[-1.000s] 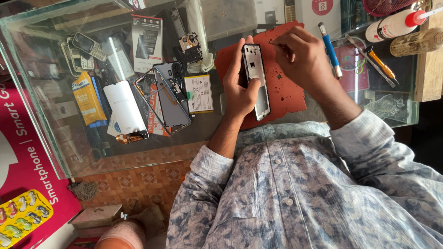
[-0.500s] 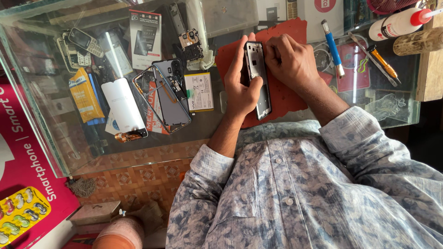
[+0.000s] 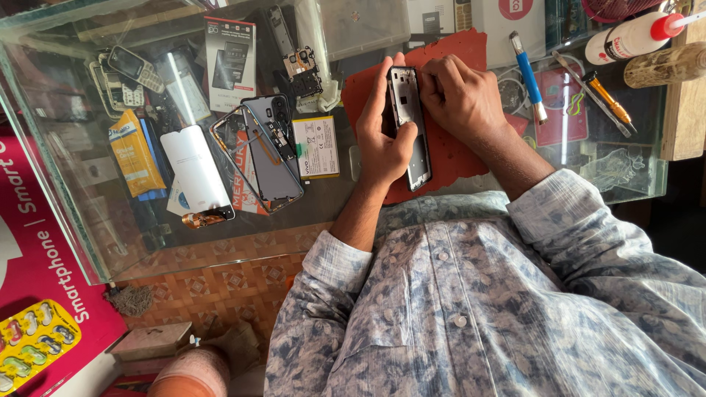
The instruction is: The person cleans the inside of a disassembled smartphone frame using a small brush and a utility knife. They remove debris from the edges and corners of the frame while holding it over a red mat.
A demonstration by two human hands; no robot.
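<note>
1. Over the red mat (image 3: 448, 158) on the glass counter (image 3: 88, 220), both hands meet on a phone frame (image 3: 409, 129).
2. Left hand (image 3: 382, 143): closed around the frame's left edge, thumb on its face, holding it lengthwise just above the mat.
3. Right hand (image 3: 463, 99): fingers curled onto the frame's far right edge, pressing there; what sits under the fingertips cannot be told.
4. Left of the mat: a flat battery (image 3: 316, 147), then an opened phone body (image 3: 268, 151) with parts showing, then a white back cover (image 3: 195, 173).
5. Right of the mat: a blue-handled tool (image 3: 528, 73), an orange screwdriver (image 3: 607, 99), and far right a white glue bottle (image 3: 629, 37) with a red cap.
6. Far left: small keypad phones (image 3: 121, 73).
</note>
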